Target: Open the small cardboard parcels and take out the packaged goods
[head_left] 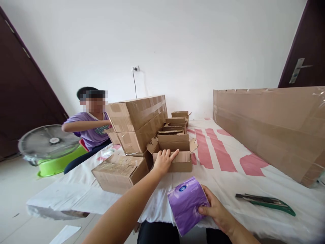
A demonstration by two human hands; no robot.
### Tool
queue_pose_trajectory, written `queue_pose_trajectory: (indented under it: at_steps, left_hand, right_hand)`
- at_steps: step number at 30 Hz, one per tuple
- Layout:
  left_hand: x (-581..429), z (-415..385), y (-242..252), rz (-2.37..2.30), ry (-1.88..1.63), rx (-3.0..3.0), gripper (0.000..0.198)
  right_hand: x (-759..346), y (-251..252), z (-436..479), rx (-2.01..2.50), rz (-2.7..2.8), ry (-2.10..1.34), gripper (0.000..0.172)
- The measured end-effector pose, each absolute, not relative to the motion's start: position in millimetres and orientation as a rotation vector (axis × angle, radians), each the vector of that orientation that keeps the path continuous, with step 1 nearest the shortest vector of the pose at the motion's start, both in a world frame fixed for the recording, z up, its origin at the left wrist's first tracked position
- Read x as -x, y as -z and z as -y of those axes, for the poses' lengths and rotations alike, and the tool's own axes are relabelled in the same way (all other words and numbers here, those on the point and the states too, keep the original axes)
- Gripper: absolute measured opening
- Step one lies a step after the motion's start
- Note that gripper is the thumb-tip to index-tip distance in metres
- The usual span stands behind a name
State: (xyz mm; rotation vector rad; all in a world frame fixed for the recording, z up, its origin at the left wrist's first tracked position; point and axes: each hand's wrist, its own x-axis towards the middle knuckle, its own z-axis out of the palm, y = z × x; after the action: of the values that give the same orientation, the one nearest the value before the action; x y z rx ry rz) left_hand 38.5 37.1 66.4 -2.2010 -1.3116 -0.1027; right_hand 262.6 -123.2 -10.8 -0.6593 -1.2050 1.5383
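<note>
In my right hand (215, 206) is a purple plastic packet (186, 200) with a blue oval logo, perhaps tissues. The thumb lies on its front and the fingers are behind it. It is tilted, over the table's near edge. My left hand (163, 162) reaches forward to an open cardboard box (181, 165). Its fingers hook over the box's near wall, with the thumb stretched along the rim; the fingertips are partly hidden. The box's flaps stand up, and its bottom is hidden from me. A closed, taped carton (119, 173) lies just left of my forearm.
Several open boxes (176, 120) line up behind. Taped cartons (137, 117) are stacked at left, a person (88, 125) seated beyond them. A green-handled utility knife (266, 201) lies at right, before a large cardboard panel (264, 125). A fan (50, 140) stands at far left.
</note>
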Motion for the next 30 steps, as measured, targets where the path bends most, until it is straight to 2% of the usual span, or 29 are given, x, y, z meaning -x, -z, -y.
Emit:
queue_pose_trajectory:
  at_steps: [13,20,24,28,30]
  left_hand:
    - [-57,-92,-67,1.428,0.110,2.246,0.069]
    - [-64,-91,-69,1.517,0.214,2.309,0.070]
    - [-66,-75,-86,1.525,0.302,2.406,0.077]
    - [-78,-32,-109,1.471,0.452,2.526,0.052]
    - [-86,-2,-111,1.347,0.440,2.684,0.050]
  right_hand:
    - [-261,15,123,0.713,1.168,-1.530,0.079]
    - [-261,19,124,0.702,1.155,-1.487,0.080]
    - [-261,20,123,0.691,1.108,-1.419,0.078]
    - [-260,19,122,0.707,1.032,-1.367,0.073]
    - [-260,19,122,0.699,1.008,-1.358,0.070]
